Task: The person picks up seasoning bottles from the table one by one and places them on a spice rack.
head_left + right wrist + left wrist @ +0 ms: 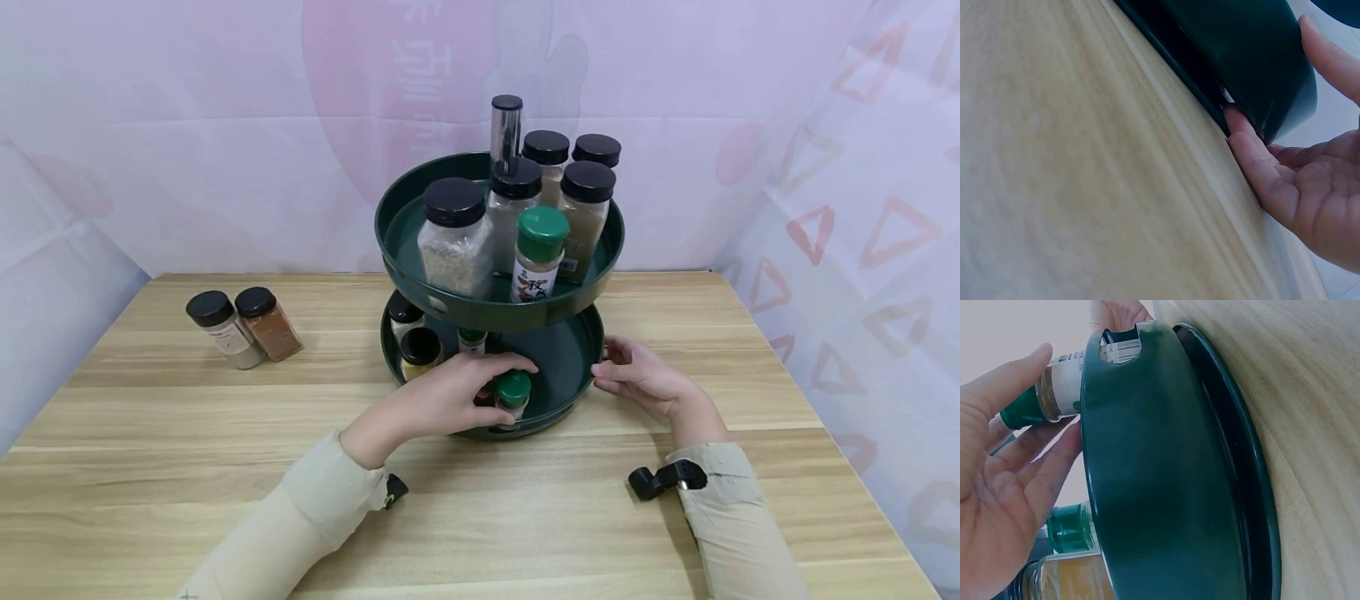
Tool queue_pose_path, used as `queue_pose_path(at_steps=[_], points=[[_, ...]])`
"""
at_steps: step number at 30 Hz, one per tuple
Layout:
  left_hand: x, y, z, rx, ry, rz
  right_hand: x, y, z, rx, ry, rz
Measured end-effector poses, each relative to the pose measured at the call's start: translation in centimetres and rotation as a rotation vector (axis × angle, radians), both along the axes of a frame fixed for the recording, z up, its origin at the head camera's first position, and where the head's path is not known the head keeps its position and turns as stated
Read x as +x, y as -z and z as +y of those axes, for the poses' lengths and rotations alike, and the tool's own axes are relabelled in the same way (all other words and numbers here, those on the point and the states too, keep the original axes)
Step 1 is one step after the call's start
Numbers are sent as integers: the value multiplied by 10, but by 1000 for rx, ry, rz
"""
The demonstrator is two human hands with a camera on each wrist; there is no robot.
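On the lower tier [558,358] of a dark green two-tier round rack, a small spice jar with a green cap [513,390] stands near the front rim. My left hand [450,392] reaches in from the left and holds this jar, thumb on one side and fingers round the other. The left wrist view shows the jar's green cap [1025,409] between thumb and fingers, its base hidden behind the tier's wall [1147,456]. My right hand [645,379] grips the lower tier's right edge. In the right wrist view, its thumb [1329,56] lies against the wall and fingertips reach underneath.
The upper tier [480,308] carries several black-capped jars and a green-capped jar [536,258] around a metal post [506,129]. More jars stand at the lower tier's left, including a yellow one [420,350]. Two black-capped jars [236,342] [273,329] stand on the table's left.
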State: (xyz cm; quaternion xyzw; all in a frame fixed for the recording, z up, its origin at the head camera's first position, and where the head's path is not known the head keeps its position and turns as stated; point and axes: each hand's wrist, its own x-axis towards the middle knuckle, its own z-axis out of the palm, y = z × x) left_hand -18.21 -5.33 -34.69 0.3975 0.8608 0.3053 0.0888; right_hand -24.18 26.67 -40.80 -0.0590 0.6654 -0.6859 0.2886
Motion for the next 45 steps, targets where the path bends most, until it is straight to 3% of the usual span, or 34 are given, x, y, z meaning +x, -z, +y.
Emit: queue_pose_path(at_steps=[5,13,19,25,32,45], points=[[4,-3,-9,-11,-18,18,0,1,0,4,-8,1],[14,-23,-38,71,-50,63,0,-1,1,11,-3,0],[19,-27,-64,168,-73,92,-1,1,0,22,-7,-1],[26,-33,-90,232,-140,95,-1,0,0,26,-10,6],[26,-35,-115,275,-210,215,-1,1,1,18,-13,7],[16,-36,-175,346,-452,400,-3,4,2,25,-17,7]])
